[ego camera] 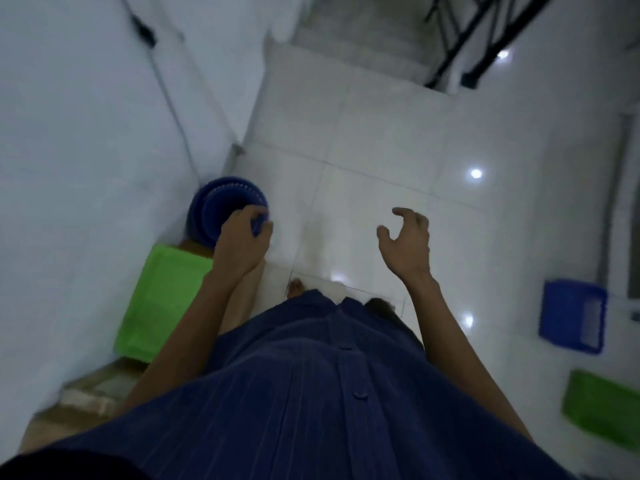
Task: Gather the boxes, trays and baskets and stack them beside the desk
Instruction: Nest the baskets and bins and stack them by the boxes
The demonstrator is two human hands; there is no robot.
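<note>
A round dark-blue basket [221,206] sits by the white wall at left, and my left hand [242,242] grips its near rim. Just below it a green tray [161,303] lies on a brown surface along the wall. My right hand [407,242] hovers over the white tiled floor with fingers loosely curled and nothing in it. At the right, a blue rectangular basket [571,320] rests on the floor. A second green tray [602,412] lies nearer to me, at the right edge.
A staircase [363,46] with a black railing [485,36] rises ahead. White walls close in on the left and right. The glossy tiled floor [381,188] runs between them. My blue striped shirt fills the bottom of the view. The frame is blurred.
</note>
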